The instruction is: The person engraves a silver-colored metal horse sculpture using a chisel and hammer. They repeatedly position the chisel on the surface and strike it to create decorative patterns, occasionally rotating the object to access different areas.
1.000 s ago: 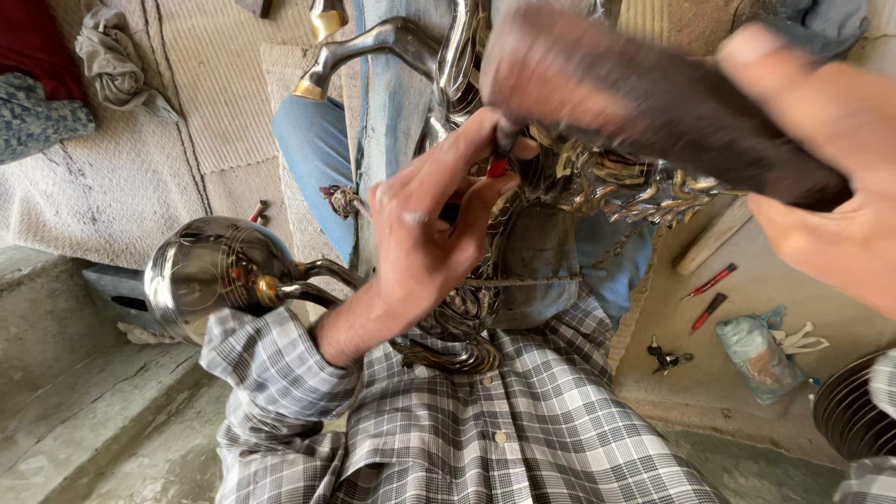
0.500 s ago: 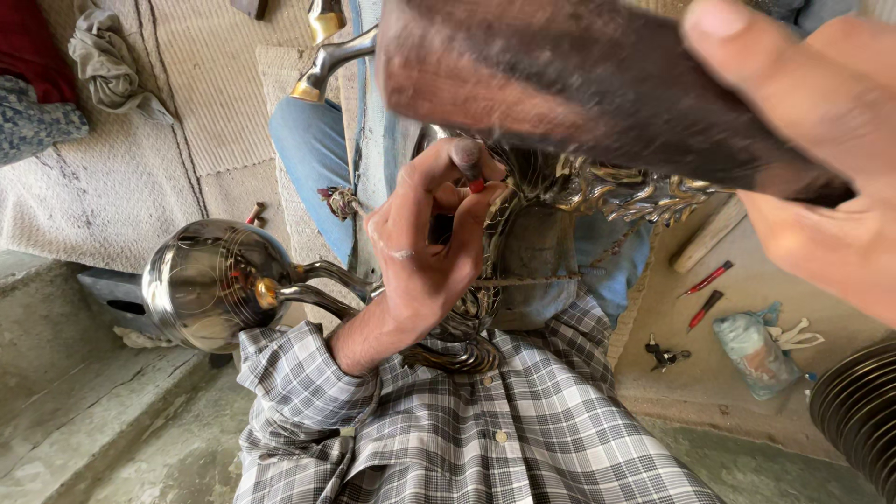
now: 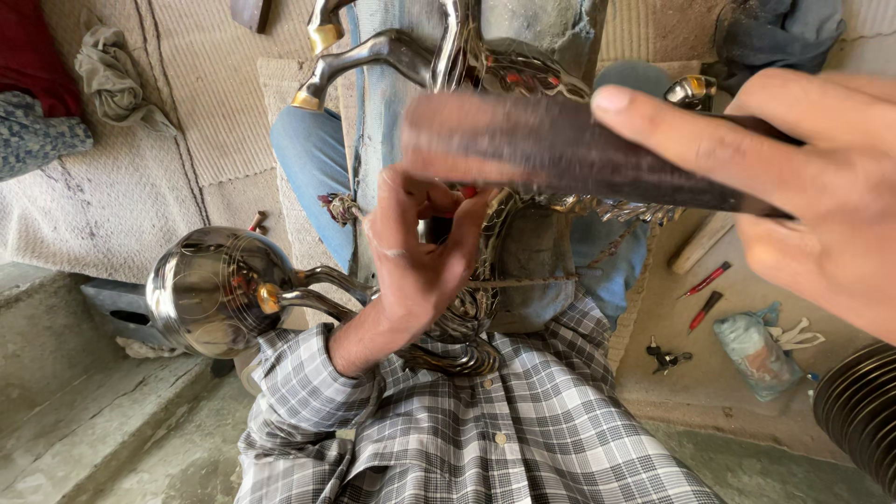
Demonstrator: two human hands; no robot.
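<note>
Floor-level workspace, right hand point(image 3: 821, 187) gripping flat tool point(image 3: 560, 149)

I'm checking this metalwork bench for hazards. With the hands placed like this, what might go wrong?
The right hand holds a dark flat tool close above the left hand, whose fingers pinch a small part on the ornate metal piece; a slip might strike them. The piece rests only on the lap, so its shiny globe might make it tip.

The blurred dark file point(image 3: 579, 154) hides the metal ornament point(image 3: 523, 75) behind.
</note>
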